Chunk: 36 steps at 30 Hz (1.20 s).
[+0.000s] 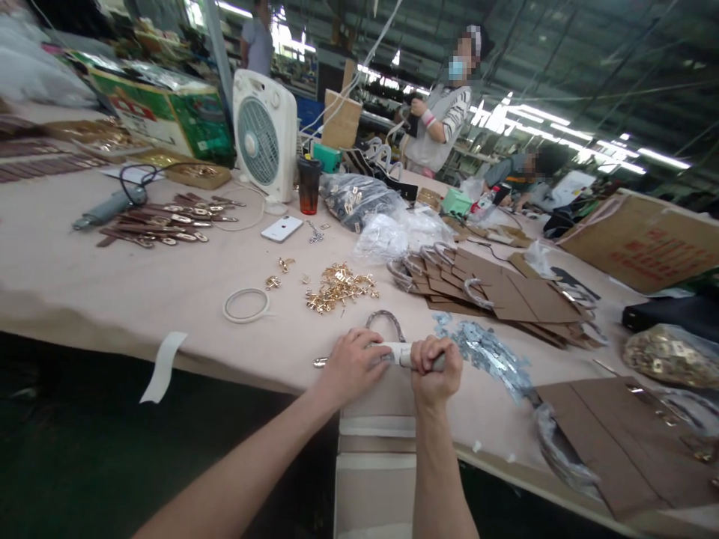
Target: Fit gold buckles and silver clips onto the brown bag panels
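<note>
My left hand [353,364] is closed on a grey strap handle [400,353] wrapped in white paper at the table's near edge. My right hand [435,369] grips the same handle in a fist, just to the right. A looped end of the strap [385,320] curves up behind the hands. Under them a beige panel with white tape strips [377,449] hangs over the table edge. A pile of small gold metal fittings [338,287] lies just beyond, with a roll of white tape [246,305] to its left.
Brown card pieces with strap handles [494,292] are stacked to the right, with silvery scraps [488,353] beside my right hand. A phone [281,227], a cup [308,185], a white fan [264,135] and cardboard boxes [645,239] stand farther back. Other people work at the far side.
</note>
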Available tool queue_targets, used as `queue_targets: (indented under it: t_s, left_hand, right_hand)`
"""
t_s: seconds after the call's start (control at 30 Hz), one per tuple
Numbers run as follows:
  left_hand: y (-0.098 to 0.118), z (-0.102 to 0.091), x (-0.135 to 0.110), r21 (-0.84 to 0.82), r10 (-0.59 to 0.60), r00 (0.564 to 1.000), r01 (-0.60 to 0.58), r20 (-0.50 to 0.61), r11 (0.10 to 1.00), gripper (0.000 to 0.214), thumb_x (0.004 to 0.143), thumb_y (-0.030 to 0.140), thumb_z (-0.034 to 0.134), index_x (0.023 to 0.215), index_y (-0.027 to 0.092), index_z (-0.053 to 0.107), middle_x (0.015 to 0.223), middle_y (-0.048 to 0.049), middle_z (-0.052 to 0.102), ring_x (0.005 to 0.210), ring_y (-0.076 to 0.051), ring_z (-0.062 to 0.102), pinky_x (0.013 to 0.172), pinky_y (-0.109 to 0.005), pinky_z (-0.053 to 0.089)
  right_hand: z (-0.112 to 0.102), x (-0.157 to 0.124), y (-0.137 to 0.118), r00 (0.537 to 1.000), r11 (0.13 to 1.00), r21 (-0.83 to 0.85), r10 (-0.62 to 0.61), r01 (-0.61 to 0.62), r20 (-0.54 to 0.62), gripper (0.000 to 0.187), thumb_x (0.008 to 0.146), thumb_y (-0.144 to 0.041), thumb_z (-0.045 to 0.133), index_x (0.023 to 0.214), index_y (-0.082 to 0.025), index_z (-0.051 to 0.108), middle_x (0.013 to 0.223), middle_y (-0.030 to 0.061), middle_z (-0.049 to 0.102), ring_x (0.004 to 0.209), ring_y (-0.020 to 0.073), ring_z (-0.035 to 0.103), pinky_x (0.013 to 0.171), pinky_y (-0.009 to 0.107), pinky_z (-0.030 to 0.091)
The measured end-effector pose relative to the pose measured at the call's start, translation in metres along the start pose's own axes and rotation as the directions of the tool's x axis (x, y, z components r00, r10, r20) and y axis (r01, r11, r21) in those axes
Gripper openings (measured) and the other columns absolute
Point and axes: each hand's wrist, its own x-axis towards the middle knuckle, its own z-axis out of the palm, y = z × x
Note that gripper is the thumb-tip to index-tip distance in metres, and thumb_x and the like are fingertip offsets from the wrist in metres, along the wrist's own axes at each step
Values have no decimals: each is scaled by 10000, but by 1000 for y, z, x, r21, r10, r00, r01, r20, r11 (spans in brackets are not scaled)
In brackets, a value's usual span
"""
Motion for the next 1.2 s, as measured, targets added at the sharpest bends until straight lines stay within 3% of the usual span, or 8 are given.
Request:
queue_targets:
  t_s: [0.37,0.83,1.2]
  left_hand:
    - [4,1,4,-109,-118,993,115,-19,987,228,891,257,726,1102,316,786,1196,0,725,1199,-250,558,1030,-433,495]
    - [6,0,5,-70,-92,996,93,21,993,187,918,247,681,1089,280,749,1098,-38,727,1151,-250,572,956,-427,495]
    - [-2,1,8,-91,-100,995,100,6,991,148,942,304,676,1069,251,731,1085,-51,734,1135,-255,586,952,-435,491]
  right_hand:
    - [8,-15,16,999,999,-26,-45,46,17,421,993,-435,495,635,-213,487,476,-89,329,363,72,262,413,202,262]
    - [6,-21,26,984,985,-47,-169,167,-61,381,1006,-363,460,660,-214,518,489,-82,333,377,83,269,424,214,260]
    - [11,-17,25,991,990,-55,-135,133,-17,347,978,-336,499,655,-215,534,477,-80,335,377,90,284,421,217,282]
